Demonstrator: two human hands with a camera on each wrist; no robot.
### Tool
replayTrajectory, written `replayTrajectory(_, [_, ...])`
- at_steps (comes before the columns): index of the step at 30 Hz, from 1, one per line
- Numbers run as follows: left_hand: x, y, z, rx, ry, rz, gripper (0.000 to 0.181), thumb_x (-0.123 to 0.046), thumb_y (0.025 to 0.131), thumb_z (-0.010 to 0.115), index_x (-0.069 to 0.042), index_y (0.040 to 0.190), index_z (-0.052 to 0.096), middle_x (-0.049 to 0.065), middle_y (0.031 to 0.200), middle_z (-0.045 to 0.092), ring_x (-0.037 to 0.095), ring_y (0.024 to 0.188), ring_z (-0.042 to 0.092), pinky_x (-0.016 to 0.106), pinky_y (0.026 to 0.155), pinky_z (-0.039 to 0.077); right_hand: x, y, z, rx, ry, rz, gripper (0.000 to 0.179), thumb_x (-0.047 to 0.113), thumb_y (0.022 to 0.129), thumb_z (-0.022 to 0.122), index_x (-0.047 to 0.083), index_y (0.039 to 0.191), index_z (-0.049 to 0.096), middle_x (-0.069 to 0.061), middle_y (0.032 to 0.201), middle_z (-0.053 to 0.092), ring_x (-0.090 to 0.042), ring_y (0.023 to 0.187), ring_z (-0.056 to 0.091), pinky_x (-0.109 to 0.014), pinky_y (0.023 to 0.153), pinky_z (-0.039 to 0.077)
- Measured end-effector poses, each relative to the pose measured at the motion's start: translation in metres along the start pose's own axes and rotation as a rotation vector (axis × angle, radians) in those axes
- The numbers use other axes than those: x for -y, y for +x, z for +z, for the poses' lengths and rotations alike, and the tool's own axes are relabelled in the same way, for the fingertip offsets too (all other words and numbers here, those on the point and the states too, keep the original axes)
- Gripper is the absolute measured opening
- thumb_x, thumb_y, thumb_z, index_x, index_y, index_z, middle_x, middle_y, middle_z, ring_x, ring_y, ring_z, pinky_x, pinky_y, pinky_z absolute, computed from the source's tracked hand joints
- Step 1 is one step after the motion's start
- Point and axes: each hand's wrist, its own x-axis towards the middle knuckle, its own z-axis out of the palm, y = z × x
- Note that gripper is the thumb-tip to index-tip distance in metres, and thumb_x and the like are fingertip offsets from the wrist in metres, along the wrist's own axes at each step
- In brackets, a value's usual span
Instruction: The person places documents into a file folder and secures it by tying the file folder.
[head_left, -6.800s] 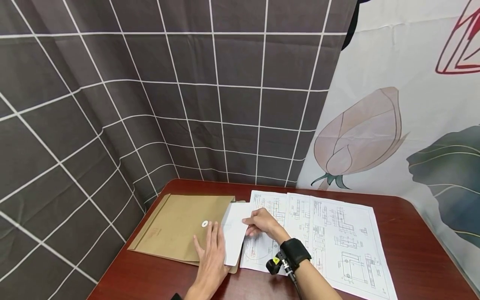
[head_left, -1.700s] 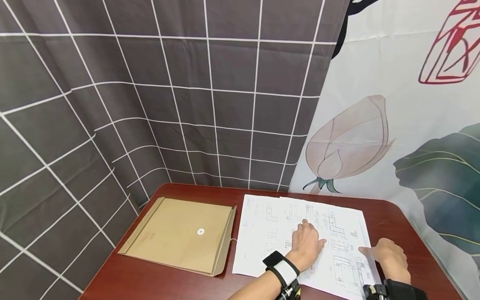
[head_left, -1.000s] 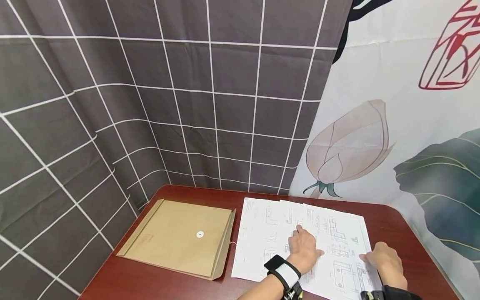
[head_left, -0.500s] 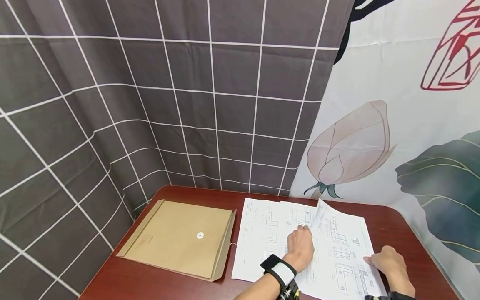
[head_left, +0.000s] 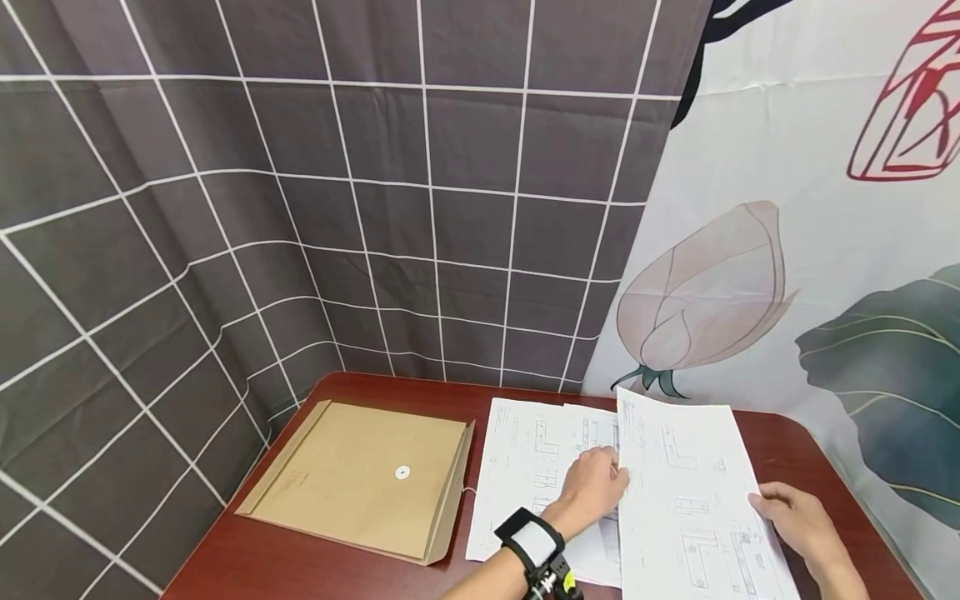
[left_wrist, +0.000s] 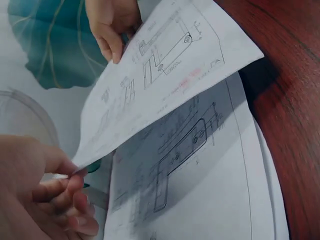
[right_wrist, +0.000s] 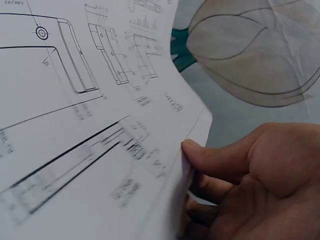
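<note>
A sheet of paper with technical drawings [head_left: 693, 492] is lifted off the others, its left edge raised. My left hand [head_left: 591, 487] pinches that left edge between thumb and fingers, as the left wrist view shows. On the opposite edge my right hand [head_left: 806, 525] grips the same sheet, thumb [right_wrist: 215, 157] on top and fingers behind. Below lie more drawing sheets [head_left: 517, 467], overlapping on the table; one with an L-shaped part [left_wrist: 200, 175] shows under the lifted sheet in the left wrist view.
A brown paper file envelope [head_left: 360, 475] with a white button lies at the left of the red-brown table [head_left: 480, 408]. A thin string sticks out by its right side. Behind the table hang a dark grid curtain [head_left: 375, 208] and a white floral cloth [head_left: 750, 150].
Earlier, a white sheet was by the envelope; now the envelope lies apart. In the last second, the left hand took the top sheet's edge, and both hands raised the sheet off the others.
</note>
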Motion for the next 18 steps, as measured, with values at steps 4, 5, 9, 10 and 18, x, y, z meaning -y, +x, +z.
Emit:
replayTrajectory(4, [0.007,-0.004,-0.012,-0.013,-0.132,0.0,0.017,-0.016,0.089,0.063,-0.013,0.073,0.056,-0.012,0.061,0.046,-0.001,0.053,0.041,0.014,0.048,0.034,0.009,-0.001,0.0,-0.03,0.06,-0.03,0.055,0.031,0.098,0.051,-0.013,0.131,0.046,-0.002,0.088,0.068,-0.016,0.069,0.059,-0.03,0.063,0.045])
replayTrajectory(5, [0.009,-0.005,-0.015,-0.017,-0.161,-0.004,0.015,-0.016,0.089,0.063,-0.012,0.075,0.058,-0.012,0.062,0.048,-0.001,0.054,0.042,0.014,0.049,0.036,0.012,-0.001,0.001,-0.036,0.07,-0.035,0.056,0.032,0.099,0.051,-0.013,0.131,0.045,-0.002,0.088,0.068,-0.016,0.069,0.059,-0.03,0.062,0.045])
replayTrajectory(9, [0.019,-0.011,-0.029,-0.016,-0.268,-0.032,0.012,-0.016,0.089,0.064,-0.01,0.079,0.062,-0.012,0.066,0.054,-0.002,0.053,0.046,0.014,0.049,0.039,0.022,-0.005,0.008,-0.058,0.085,-0.068,0.055,0.031,0.099,0.051,-0.013,0.132,0.045,-0.002,0.088,0.068,-0.015,0.068,0.059,-0.03,0.062,0.047])
replayTrajectory(10, [0.022,-0.012,-0.033,-0.015,-0.287,-0.038,0.012,-0.016,0.089,0.064,-0.01,0.079,0.062,-0.011,0.067,0.054,-0.002,0.053,0.046,0.015,0.048,0.04,0.025,-0.006,0.01,-0.061,0.093,-0.082,0.055,0.03,0.099,0.051,-0.014,0.132,0.045,-0.002,0.088,0.069,-0.015,0.068,0.06,-0.03,0.061,0.047])
replayTrajectory(18, [0.041,-0.021,-0.066,-0.025,-0.318,-0.054,0.011,-0.013,0.088,0.064,-0.008,0.078,0.063,-0.01,0.066,0.054,-0.001,0.056,0.044,0.016,0.053,0.04,0.052,-0.014,0.03,0.006,0.19,-0.146,0.056,0.029,0.099,0.055,-0.013,0.134,0.044,0.0,0.089,0.071,-0.014,0.069,0.064,-0.03,0.062,0.052])
